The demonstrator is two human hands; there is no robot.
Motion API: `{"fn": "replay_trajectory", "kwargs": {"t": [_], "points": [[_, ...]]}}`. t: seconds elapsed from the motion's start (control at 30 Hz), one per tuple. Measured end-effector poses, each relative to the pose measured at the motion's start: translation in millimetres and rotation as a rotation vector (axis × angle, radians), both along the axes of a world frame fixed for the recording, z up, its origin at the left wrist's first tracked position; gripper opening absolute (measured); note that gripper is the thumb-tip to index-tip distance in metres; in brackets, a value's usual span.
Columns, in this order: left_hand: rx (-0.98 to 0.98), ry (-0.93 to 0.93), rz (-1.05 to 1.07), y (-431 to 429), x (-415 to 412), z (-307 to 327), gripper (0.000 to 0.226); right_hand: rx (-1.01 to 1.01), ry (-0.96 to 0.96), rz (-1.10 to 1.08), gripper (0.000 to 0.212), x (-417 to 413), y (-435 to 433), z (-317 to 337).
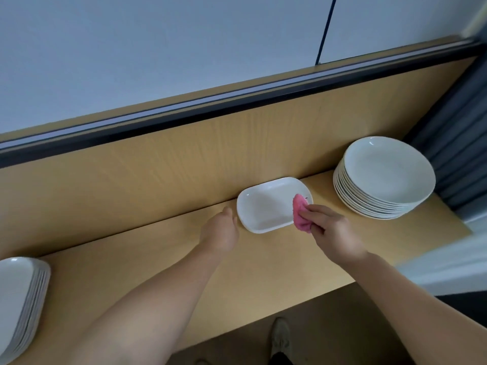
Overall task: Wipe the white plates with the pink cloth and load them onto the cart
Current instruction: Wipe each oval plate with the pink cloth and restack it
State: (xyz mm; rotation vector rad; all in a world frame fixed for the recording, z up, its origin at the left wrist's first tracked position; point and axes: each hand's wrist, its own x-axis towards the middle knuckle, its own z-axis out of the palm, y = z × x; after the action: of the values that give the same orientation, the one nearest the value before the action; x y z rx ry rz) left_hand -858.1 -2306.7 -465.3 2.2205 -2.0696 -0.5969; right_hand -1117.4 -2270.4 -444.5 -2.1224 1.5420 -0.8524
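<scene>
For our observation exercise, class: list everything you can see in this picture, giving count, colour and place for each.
rectangular dish: one, white, mid-counter by the back panel
pink cloth: one, pink, on the dish's right end
round plates: one stack, white, counter's right end
rectangular dishes: one stack, white, lower left
counter: one, light wood
back panel: one, light wood, behind the counter
rail: one, dark, atop the panel
cable: one, blue, on the white wall
curtain: one, grey, far right
shoe: one, pale, floor below
left hand: one, at the dish's left end
right hand: one, pinching the cloth
</scene>
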Motion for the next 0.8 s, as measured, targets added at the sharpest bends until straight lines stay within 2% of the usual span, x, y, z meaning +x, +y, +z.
{"fn": "replay_trajectory", "kwargs": {"t": [0.27,0.4,0.47,0.67,0.8], "points": [[0.136,0.076,0.141,-41,-30,-25,0.030,-0.016,0.002,0.093,0.041,-23,-38,-18],[0.179,-0.065,0.116,-44,-35,-21,0.024,-0.017,0.022,0.124,0.043,-27,-50,-23],[0.194,-0.079,0.132,-46,-36,-21,0.024,-0.006,0.023,0.139,0.046,-28,-55,-25],[0.217,0.036,0.218,-48,-39,-14,0.028,-0.024,0.020,0.161,0.050,-29,-60,-23],[0.187,0.237,0.395,-50,-38,-9,0.034,-0.007,0.027,0.155,0.048,-34,-63,-23]]}}
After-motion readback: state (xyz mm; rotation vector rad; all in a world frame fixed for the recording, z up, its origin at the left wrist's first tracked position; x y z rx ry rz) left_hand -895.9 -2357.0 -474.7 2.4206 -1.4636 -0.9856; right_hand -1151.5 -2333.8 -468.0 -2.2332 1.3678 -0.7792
